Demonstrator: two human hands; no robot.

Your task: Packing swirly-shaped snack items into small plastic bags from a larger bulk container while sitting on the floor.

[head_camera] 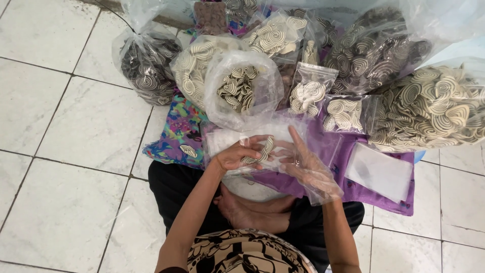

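Observation:
My left hand (237,154) pinches a few cream and brown spiral-patterned flat snacks (263,149) at chest height. My right hand (298,159) is inside or behind a small clear plastic bag (321,182), holding it next to the snacks. Both hands meet above my lap, over a purple cloth (348,189). Just beyond them stands an open clear bag of the same spiral snacks (237,88).
Several large clear bags of spiral snacks (429,108) crowd the far side, one dark bag (146,65) at left. Two small filled zip bags (309,93) lie ahead. An empty flat plastic bag (379,172) rests on the cloth at right. One loose snack (188,150) lies on a floral cloth. White floor tiles (65,151) surround.

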